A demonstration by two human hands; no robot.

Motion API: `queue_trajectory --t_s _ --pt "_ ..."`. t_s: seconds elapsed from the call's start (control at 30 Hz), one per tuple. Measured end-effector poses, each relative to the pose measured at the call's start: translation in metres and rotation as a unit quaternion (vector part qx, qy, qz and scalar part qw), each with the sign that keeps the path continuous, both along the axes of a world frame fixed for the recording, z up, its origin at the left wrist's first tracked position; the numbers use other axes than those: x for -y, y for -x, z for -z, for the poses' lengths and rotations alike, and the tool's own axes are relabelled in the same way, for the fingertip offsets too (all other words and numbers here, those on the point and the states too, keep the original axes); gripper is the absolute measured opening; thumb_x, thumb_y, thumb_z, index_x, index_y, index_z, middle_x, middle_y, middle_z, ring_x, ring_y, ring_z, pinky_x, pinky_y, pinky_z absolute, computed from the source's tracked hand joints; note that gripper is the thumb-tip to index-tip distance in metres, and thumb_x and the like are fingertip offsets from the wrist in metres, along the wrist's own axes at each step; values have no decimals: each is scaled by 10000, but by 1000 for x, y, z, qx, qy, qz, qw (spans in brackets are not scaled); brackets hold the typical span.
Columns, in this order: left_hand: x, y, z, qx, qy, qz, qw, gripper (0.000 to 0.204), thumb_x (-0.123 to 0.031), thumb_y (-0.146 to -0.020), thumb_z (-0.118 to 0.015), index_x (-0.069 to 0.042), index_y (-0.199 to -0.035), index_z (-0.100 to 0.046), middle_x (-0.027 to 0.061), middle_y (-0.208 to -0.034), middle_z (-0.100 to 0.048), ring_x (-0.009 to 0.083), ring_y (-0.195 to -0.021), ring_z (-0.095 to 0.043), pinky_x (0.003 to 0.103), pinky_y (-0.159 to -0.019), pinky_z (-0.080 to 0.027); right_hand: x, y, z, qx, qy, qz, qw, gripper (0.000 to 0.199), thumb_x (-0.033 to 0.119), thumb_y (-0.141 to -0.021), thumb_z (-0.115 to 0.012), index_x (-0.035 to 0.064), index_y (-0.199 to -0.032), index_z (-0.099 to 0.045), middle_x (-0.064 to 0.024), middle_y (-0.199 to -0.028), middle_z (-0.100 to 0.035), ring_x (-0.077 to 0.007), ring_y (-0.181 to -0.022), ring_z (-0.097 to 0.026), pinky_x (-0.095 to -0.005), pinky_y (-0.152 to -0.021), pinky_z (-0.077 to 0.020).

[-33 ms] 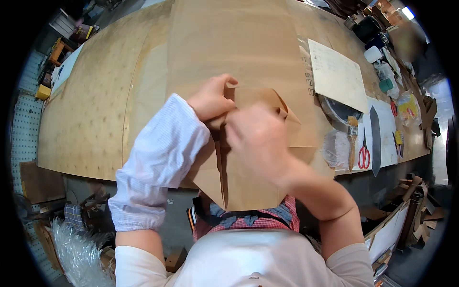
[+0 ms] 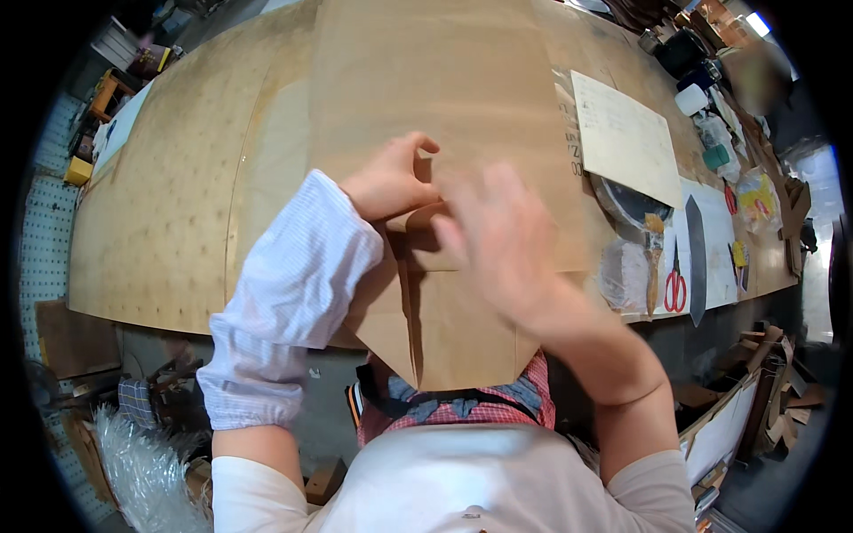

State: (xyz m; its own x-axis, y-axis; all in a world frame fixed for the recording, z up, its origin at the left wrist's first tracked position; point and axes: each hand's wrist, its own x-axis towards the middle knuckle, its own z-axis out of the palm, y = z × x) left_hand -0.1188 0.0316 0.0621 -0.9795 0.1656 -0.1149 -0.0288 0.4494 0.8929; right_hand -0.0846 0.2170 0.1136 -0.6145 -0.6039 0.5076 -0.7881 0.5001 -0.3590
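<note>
A large sheet of brown kraft paper (image 2: 435, 80) covers the middle of the table, its near part folded into flaps and hanging over the front edge. My left hand (image 2: 391, 180) is closed on a raised fold of the paper, with thumb and fingers curled at its edge. Over the folded part, just right of it, my right hand (image 2: 506, 240) is blurred by motion. Its fingers look stretched out and the thumb stands apart. Whether the palm touches the paper is hidden. A pale striped sleeve cover (image 2: 293, 275) wraps my left forearm; the right forearm is bare.
To the right lie a cream board (image 2: 626, 138), a brush (image 2: 655, 258), red-handled scissors (image 2: 675, 289), a long dark blade (image 2: 696, 258) and a clear plastic bag (image 2: 624, 275). The wooden tabletop (image 2: 169, 195) stretches left. Cardboard scraps (image 2: 782, 391) stand below on the right.
My right hand has shifted slightly right, and its fingers look more spread. The raised paper flap at its right is no longer visible. My left hand stays nearly in place.
</note>
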Motion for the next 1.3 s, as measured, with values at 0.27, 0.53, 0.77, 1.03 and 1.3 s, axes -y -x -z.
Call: queue_trajectory --t_s 0.27,0.53,0.77,1.03,1.3 --pt "-7 -11 -17 -298 224 -30 927 227 108 -698 -490 1 -892 -540 133 -810 -551 319 -859 -544 365 -745 -453 -64 -11 -36 121 -510 -92 847 483 480 -786 -677 59 -1019 -636 -141 -825 -654 -309 -829 -654 -423 -718 -507" --pt "-98 -67 -54 135 514 337 777 263 -120 -803 -590 -61 -1037 -695 148 -1033 -662 300 -940 -663 384 -750 -551 -22 31 -10 212 -647 -106 725 512 219 -675 -779 66 -1118 -571 -121 -887 -692 -285 -854 -683 -381 -720 -530" --pt "-1 -120 -44 -47 607 216 763 488 -187 -703 -701 -28 -1149 -583 164 -990 -652 312 -929 -648 392 -789 -526 -97 10 16 118 -463 -18 878 611 121 -655 -742 56 -1210 -496 -129 -970 -677 -297 -945 -668 -399 -768 -535" --pt "7 -111 -50 69 193 75 976 465 -68 -625 -698 -13 -1081 -629 149 -1056 -637 339 -1027 -597 383 -887 -484 -104 28 -11 282 -384 -178 861 224 142 -706 -664 92 -920 -623 -89 -852 -640 -287 -861 -640 -392 -746 -504" --pt "14 -105 -46 93 239 147 955 443 -122 -648 -760 2 -1057 -644 162 -1081 -600 338 -1015 -592 375 -866 -484 -84 44 14 286 -315 -118 897 121 146 -715 -664 60 -800 -660 -134 -852 -648 -340 -758 -631 -426 -690 -513"
